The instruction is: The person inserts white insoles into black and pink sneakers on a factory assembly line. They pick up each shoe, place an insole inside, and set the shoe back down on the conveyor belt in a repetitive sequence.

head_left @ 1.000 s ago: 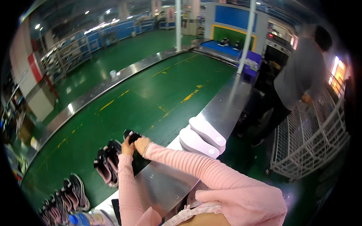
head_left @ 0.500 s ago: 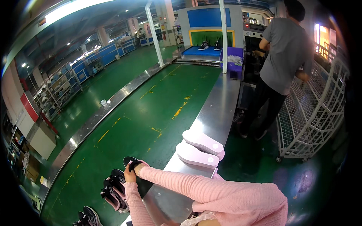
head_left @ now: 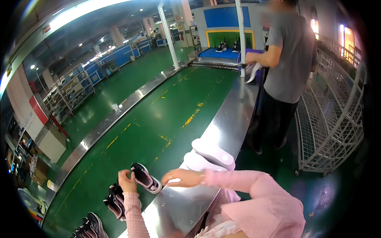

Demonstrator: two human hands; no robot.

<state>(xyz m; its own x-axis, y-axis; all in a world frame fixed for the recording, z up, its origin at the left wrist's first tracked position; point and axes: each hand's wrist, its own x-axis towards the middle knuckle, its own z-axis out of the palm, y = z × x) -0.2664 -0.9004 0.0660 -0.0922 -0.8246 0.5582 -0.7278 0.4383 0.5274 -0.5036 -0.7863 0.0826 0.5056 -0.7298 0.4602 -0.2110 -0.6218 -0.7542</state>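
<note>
A black-and-pink sneaker (head_left: pixel 147 179) with a white sole stands on the green belt (head_left: pixel 158 119), its opening facing up. My left hand (head_left: pixel 127 181) is at its dark far end, thumb and fingers bent together against the upper. Close by its pale near end is my right hand (head_left: pixel 183 177), fingers stretched to the left and loosely apart, above the metal ledge's edge. Beside my left wrist, a pair of similar sneakers (head_left: pixel 116 205) is partly covered by my sleeve. Behind my right hand, pale shoe soles (head_left: pixel 214 154) lie on the metal ledge (head_left: pixel 174 204).
More dark sneakers (head_left: pixel 92 227) are at the lower left. At the far end, shoes sit on a blue platform before a machine (head_left: pixel 227 19). A person (head_left: pixel 287 59) in grey holds a pale shoe-like item at the right, beside a white wire cart (head_left: pixel 327 131).
My right hand has drawn back from the sneaker toward me. The sneaker has turned, showing its opening. The person in grey has turned and reaches left with a pale item.
</note>
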